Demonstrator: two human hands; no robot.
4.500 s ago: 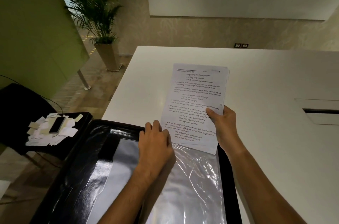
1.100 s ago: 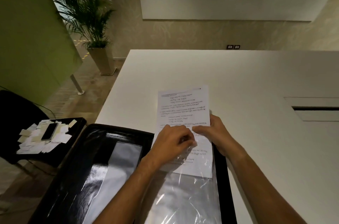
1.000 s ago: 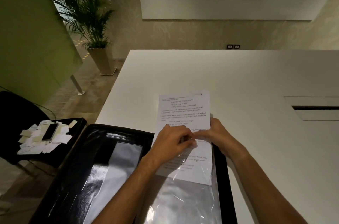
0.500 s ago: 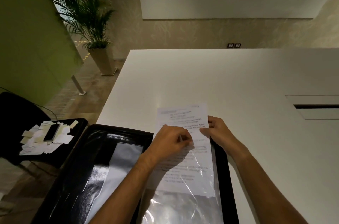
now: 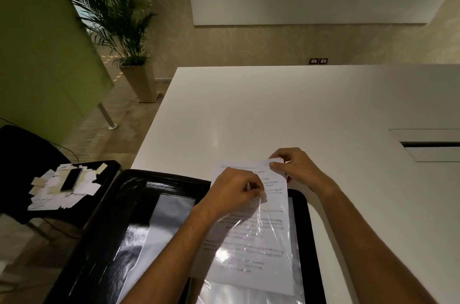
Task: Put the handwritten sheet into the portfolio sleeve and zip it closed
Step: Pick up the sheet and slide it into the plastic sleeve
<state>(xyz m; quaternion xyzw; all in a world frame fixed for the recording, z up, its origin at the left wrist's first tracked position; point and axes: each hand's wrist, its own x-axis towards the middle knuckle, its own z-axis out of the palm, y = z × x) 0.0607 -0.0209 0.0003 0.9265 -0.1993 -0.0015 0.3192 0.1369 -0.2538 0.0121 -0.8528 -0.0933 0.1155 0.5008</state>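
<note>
White counter (image 5: 273,109): open black portfolio (image 5: 139,216) overhangs its near left corner. Handwritten sheet (image 5: 258,241) now mostly inside the clear sleeve (image 5: 251,288); half a second ago more stuck out. Left hand (image 5: 234,191) pinches the sleeve's mouth. Right hand (image 5: 296,166), shifted farther out, pinches the sheet's far right corner.

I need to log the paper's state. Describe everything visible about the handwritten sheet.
The handwritten sheet is white paper with lines of dark writing, too small to read. Most of it lies flat inside the clear plastic sleeve of the open black portfolio; its far end sticks out onto the white table. The right hand pinches its far corner; the left hand rests on it.
</note>
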